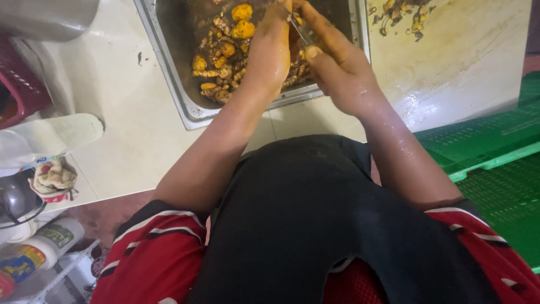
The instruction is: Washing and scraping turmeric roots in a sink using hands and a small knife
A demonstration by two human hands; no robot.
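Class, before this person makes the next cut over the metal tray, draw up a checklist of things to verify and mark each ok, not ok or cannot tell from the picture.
1. Blade in view: ok. A thin metal blade shows in the right hand.
2. Piece being cut gripped firmly: cannot tell. The left hand hides whatever it holds.
3. Work held over the tray: ok. Both hands are above it.
4. Dry grip: not ok. Both hands and forearms look wet and shiny.
5. Fingers clear of the edge: cannot tell. The hands meet closely at the blade.
6. Roots within reach: ok. They lie in the tray, beside the left hand.
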